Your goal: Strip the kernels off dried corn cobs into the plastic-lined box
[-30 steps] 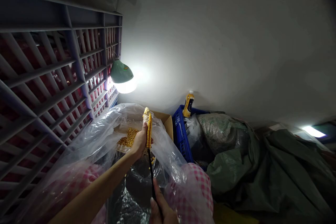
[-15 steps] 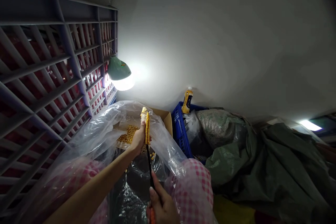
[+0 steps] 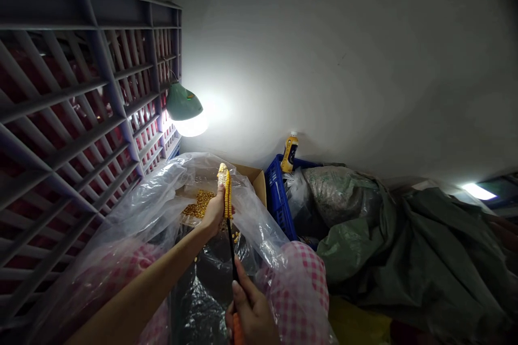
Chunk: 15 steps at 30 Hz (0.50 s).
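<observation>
Dim interior, lit chiefly by a hanging lamp [image 3: 184, 103] near 10 o'clock, its lower part overexposed to white. The glow spreads across the wall [image 3: 324, 64] and fades to a black corner at 2 o'clock. A smaller light patch [image 3: 479, 191] glares at 3 o'clock. Highlights streak the clear plastic [image 3: 154, 202] at 8 o'clock; the dark green cover [image 3: 441, 259] at 4 o'clock lies in shadow. Wide-angle distortion stretches the slatted crate [image 3: 109, 81] toward 9 o'clock.
</observation>
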Tool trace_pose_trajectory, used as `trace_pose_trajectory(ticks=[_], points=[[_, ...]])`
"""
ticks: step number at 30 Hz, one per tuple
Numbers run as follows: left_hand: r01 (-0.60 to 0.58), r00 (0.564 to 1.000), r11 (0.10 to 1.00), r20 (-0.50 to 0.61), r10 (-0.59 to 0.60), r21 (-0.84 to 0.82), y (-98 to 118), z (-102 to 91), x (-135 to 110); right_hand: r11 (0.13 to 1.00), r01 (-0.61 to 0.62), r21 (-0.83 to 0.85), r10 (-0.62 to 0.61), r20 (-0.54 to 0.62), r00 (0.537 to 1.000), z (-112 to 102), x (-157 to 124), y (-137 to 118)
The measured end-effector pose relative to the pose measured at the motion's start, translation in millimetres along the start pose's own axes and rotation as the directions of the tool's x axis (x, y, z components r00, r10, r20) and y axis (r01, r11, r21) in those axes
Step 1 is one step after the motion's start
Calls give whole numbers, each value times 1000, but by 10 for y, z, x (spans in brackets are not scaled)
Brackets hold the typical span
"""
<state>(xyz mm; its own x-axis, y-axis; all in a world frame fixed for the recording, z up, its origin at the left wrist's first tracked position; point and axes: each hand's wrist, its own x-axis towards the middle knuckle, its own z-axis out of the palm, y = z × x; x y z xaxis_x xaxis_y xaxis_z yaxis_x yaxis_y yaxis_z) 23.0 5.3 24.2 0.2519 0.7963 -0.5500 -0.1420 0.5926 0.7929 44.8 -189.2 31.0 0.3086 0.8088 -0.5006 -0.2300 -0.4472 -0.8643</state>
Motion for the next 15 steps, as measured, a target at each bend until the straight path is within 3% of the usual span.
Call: trace_pose_trajectory(ticks=[2,4,7,9,11,13,15], points=[[-18,1000,1000,2,18,-9,1,3,-5,966,-150,208,120,152,981,-68,-12,-127],[17,1000,999,12,-16,-30,3,10,-18,957,-178,230,139,177,974,-106,-21,-181],[139,990,988,33,-137,-67,8,18,-34,995,4,-99,-4,5,1000,-83,-27,-110],[175,984,982,41,-172,-75,6,21,-32,911,125,-393,-173,-89,981,-41,-28,-36],[147,989,986,34,-145,-77,-4,20,-17,809,159,-565,-272,-122,954,-5,-28,-12],[85,996,994,5,-85,-73,-23,15,6,814,131,-566,-242,-126,962,6,-28,-64],[32,999,997,-22,-33,-68,-42,9,29,916,67,-396,-102,-67,992,-14,-28,-168]])
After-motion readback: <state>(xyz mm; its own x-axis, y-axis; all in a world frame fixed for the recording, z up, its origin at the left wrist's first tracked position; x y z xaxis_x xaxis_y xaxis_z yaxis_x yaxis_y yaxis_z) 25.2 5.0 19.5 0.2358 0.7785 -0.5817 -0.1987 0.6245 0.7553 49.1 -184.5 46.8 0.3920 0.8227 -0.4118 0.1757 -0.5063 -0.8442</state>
